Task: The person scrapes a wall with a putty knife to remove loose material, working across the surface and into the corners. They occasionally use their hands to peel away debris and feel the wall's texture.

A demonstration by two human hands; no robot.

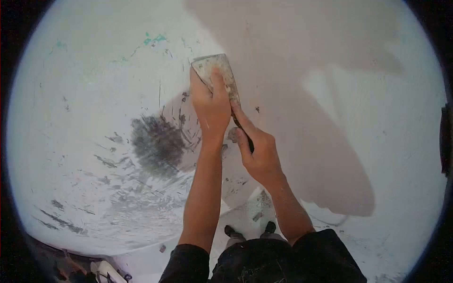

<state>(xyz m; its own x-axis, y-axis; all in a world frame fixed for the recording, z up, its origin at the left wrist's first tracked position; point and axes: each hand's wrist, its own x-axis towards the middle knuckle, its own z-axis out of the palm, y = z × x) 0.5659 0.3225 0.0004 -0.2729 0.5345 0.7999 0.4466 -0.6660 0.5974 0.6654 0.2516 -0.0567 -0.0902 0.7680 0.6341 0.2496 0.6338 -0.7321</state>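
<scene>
Both hands are on a flat rectangular tool [218,65], its face spattered whitish-grey and its edge dark. It is raised against a white wall; contact along its hidden side cannot be told. My left hand [211,107] grips its left side, thumb lying across the face and the other fingers mostly hidden behind. Lower and to the right, my right hand [260,150] is closed around the tool's dark, narrow lower end [250,143]. A rounded grey end shows beside the right thumb. Left of my hands, a dark smudged patch [157,145] marks the wall.
Grey streaks [146,198] spread over the lower left wall, and green specks [158,37] sit higher up. My shadow falls to the right. Small debris [257,216] lies on the floor near my feet. A white object [106,272] is at the bottom left.
</scene>
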